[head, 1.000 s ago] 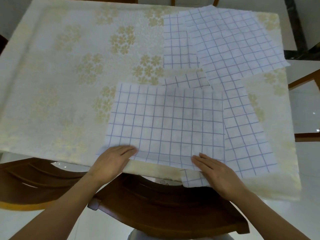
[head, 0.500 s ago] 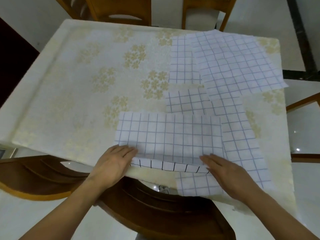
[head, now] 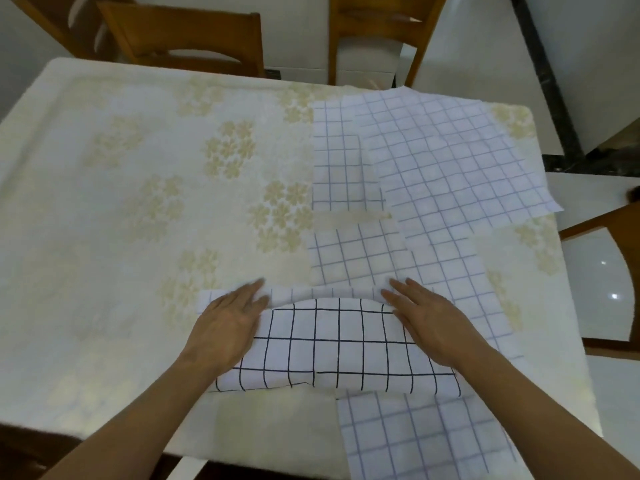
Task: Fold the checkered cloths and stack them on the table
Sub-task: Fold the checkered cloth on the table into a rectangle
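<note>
White checkered cloth [head: 332, 344], dark-lined side up, lying doubled over between both hands on the cream flowered tablecloth [head: 121, 209]. Pressing flat with the left hand [head: 225, 323], fingers spread open, palm down on the cloth's left end, gripping nothing. Resting the right hand [head: 429, 323] likewise, open and flat on the right end. Lying beyond and beside the right hand: paler unfolded checkered cloths [head: 450, 161], overlapping.

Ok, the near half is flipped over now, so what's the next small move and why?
Probably slide both hands forward until the folded cloth's near edge meets its far edge. The left hand and right hand lie flat on the turned-over half, and a strip of the bottom layer shows beyond the fingers, so the edges are not yet aligned.
</note>
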Demonstrator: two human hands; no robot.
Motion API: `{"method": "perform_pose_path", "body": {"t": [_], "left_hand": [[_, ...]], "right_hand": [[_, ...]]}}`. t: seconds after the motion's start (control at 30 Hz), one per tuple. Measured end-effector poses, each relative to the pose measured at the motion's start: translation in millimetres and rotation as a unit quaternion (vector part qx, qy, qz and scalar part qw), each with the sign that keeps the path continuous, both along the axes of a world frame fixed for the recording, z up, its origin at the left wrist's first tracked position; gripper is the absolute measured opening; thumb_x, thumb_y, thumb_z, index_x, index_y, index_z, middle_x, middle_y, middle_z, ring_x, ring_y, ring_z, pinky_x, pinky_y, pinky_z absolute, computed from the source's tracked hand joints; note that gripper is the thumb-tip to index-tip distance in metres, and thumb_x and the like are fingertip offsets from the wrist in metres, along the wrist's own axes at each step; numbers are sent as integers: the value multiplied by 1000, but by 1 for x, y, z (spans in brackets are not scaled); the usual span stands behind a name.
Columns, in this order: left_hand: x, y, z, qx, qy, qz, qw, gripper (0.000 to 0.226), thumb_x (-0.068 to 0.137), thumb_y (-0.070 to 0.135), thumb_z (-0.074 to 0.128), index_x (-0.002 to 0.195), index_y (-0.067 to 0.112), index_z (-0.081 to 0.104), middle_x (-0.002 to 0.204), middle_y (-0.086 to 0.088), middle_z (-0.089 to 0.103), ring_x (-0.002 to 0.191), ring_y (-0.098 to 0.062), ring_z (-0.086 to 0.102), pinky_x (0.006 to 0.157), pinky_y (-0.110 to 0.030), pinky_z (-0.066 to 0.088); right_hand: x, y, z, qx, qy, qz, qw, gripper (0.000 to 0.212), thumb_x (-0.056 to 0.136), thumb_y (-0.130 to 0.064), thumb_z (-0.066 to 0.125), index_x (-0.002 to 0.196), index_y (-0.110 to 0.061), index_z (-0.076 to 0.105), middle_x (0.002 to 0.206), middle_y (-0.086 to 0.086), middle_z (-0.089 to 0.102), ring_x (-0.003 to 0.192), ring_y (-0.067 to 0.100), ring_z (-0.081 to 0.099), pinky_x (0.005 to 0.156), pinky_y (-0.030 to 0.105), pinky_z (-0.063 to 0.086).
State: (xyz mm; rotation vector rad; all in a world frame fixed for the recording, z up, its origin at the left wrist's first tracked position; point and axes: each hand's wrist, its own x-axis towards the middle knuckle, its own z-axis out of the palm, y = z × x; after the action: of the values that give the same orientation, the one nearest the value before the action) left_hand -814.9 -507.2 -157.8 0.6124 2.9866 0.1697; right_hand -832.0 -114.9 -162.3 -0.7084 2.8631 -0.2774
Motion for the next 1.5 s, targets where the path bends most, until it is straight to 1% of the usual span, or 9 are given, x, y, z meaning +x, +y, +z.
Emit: {"method": "perform_pose_path", "body": {"t": [0.07, 0.17, 0.27, 0.33, 0.53, 0.87, 1.23, 1.33, 1.5], "left_hand": [[-11, -1, -4, 7, 6, 8, 1000, 35, 89, 9, 63, 124, 6, 67, 143, -20, 54, 118, -37, 63, 91, -51, 56], [-18, -5, -10, -13, 13, 13, 1000, 45, 95, 24, 38, 127, 7, 66, 144, -18, 53, 122, -34, 60, 100, -49, 51], [-18, -4, -6, -27, 0, 45, 999, 53, 98, 33, 29, 140, 13, 56, 151, -12, 46, 136, -29, 49, 114, -47, 35], [-13, 1, 2, -11, 4, 83, 996, 55, 100, 34, 27, 147, 15, 47, 156, -9, 40, 143, -26, 39, 118, -51, 25], [44, 23, 4, 55, 6, 105, 993, 52, 101, 32, 34, 149, 13, 43, 161, -8, 31, 148, -26, 30, 118, -53, 27], [52, 18, -37, -15, -44, 137, 990, 60, 104, 49, 20, 158, 22, 22, 167, -3, 10, 154, -21, 9, 121, -53, 18], [55, 18, -43, -25, -30, 141, 989, 63, 103, 51, 25, 158, 23, 19, 167, -5, 10, 154, -23, 10, 119, -58, 20], [58, 35, -35, -12, -21, 125, 992, 65, 103, 50, 28, 158, 19, 19, 167, -6, 9, 154, -24, 9, 120, -58, 19], [64, 73, -34, 3, -38, 82, 996, 68, 103, 51, 35, 159, 19, 17, 167, -7, 10, 154, -23, 8, 119, -57, 21]], "right_hand": [[-12, -3, -8, 10, 1, -2, 1000, 50, 104, -37, 30, 145, -19, 51, 151, 8, 49, 138, 32, 47, 105, 47, 49], [-21, -7, -16, 10, -5, -14, 1000, 51, 104, -39, 28, 147, -20, 48, 154, 7, 44, 141, 33, 42, 107, 52, 45], [-22, -15, -15, 13, -10, -47, 999, 55, 105, -45, 22, 153, -24, 39, 159, 4, 36, 147, 29, 33, 116, 54, 34], [-19, -22, -9, 12, 8, -76, 997, 56, 105, -45, 23, 155, -22, 35, 160, 4, 33, 149, 28, 29, 119, 53, 26], [32, -41, 2, -65, 44, -135, 988, 54, 104, -37, 37, 152, -13, 39, 159, 11, 35, 150, 29, 27, 120, 53, 27], [38, -39, -37, -12, -41, -173, 984, 76, 101, -66, 8, 160, -19, 2, 168, 1, -3, 155, 18, -6, 125, 46, 10], [30, -31, -39, 44, -9, -177, 983, 81, 99, -68, 9, 160, -14, -3, 168, 4, -6, 155, 23, -5, 124, 53, 13], [39, -53, -24, 16, 15, -166, 986, 83, 100, -66, 18, 160, -10, 4, 168, 10, -1, 155, 28, -1, 124, 54, 12], [62, -105, -30, 2, 23, -87, 996, 82, 101, -64, 31, 158, -7, 17, 167, 14, 8, 154, 32, 8, 120, 58, 22]]}}
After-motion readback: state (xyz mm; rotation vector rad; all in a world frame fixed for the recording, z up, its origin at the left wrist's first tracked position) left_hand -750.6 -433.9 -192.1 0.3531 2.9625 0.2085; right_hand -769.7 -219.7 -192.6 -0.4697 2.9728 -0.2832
